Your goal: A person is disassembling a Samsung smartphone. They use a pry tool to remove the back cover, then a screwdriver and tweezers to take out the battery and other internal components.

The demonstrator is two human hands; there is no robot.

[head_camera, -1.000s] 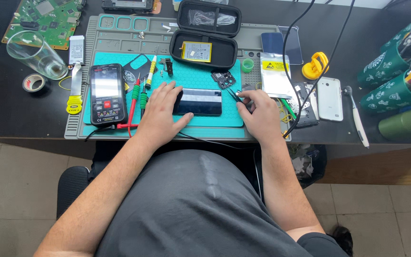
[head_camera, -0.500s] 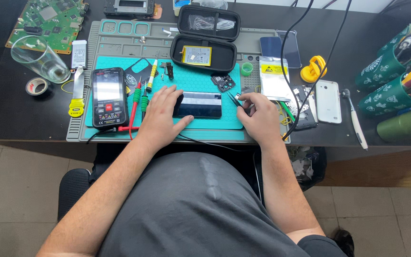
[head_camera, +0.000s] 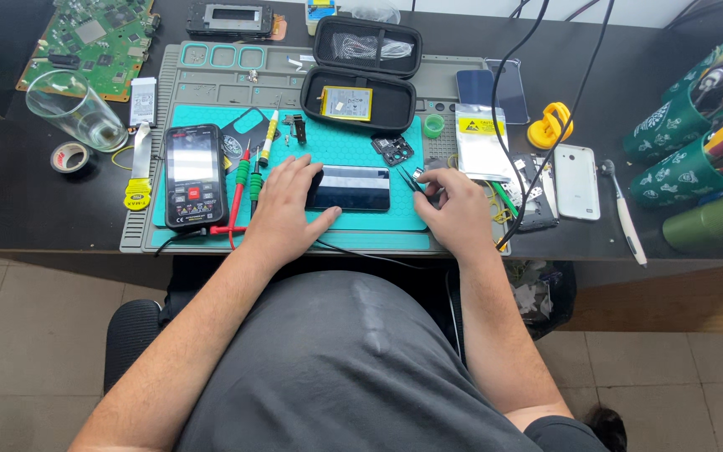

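My left hand (head_camera: 282,209) pinned the phone (head_camera: 348,187) flat on the mat (head_camera: 361,151); my right hand (head_camera: 459,208), grip apparently closed on tweezers (head_camera: 409,179), worked its right edge; steadiness mattered.

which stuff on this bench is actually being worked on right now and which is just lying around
In hand:
left hand steadying the dark phone
right hand holding tweezers at the phone's end

Lying about:
multimeter
drinking glass
tape roll
open zip case
white phone
yellow suction cup
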